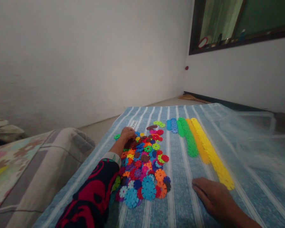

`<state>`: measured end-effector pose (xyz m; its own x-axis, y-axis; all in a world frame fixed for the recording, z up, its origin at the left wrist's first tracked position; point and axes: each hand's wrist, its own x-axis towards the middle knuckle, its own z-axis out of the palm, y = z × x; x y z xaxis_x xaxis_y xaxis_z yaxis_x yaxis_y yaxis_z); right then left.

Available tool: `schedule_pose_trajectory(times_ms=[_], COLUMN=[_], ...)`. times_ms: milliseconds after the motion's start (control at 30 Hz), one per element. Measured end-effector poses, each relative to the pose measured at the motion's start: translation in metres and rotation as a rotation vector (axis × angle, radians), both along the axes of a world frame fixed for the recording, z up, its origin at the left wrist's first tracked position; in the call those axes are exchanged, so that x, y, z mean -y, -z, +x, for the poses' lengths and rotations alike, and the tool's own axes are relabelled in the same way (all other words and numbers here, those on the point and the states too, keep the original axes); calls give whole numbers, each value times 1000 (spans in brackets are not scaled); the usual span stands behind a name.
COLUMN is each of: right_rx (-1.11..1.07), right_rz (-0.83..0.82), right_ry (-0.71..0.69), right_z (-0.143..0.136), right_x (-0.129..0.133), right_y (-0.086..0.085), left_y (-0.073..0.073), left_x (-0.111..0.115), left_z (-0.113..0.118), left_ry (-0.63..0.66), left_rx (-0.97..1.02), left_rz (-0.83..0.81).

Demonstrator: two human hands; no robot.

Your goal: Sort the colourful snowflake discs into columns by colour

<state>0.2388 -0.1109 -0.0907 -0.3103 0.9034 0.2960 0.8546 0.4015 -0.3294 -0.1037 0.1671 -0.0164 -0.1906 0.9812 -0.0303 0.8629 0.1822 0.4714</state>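
Observation:
A pile of many-coloured notched plastic discs [144, 158] lies on the blue striped cloth [180, 196]. My left hand [127, 135] is at the pile's far left edge, fingers bent down to the discs; its fingertips are hidden. My right hand [213, 194] rests on the cloth near the front, fingers together, and nothing shows in it. Overlapping discs form rows to the right: blue [174, 125], green [188, 139], orange [199, 142] and yellow [212, 153]. The yellow row's near end is just beyond my right hand.
A clear plastic container [256, 126] stands at the right. Light green discs [158, 123] lie beyond the pile, near a label reading "love" [133, 123]. Folded fabric [71, 158] is at the left. White walls and a dark-framed window [242, 25] stand behind.

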Motion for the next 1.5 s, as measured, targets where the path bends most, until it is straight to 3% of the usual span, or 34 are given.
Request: schedule_pose_trajectory(times_ms=[267,667,867,1033,1200,1367,1500], right_rx=[-9,38,68,46,42,55,55], right_rz=[-62,-123,-103,-89,-102,-103,-84], right_ry=[12,44,60,56,68,64,44], right_z=[0,-3,-3,-5,-6,-6,-6], right_x=[0,-3,-5,-5,-6,-7,-8], right_y=[-9,-15,-14,-13,-12,-11,-4], left_y=[1,1,-3,-10,-1,17,24], left_x=[11,18,21,22,16,-1,-12], left_z=[-3,-16,-9,30,106,173,196], left_ry=[-47,-151,-169,61,301,342,362], left_rx=[278,495,559,669,590,517,463], left_rz=[65,240,322,318,222,203,209])
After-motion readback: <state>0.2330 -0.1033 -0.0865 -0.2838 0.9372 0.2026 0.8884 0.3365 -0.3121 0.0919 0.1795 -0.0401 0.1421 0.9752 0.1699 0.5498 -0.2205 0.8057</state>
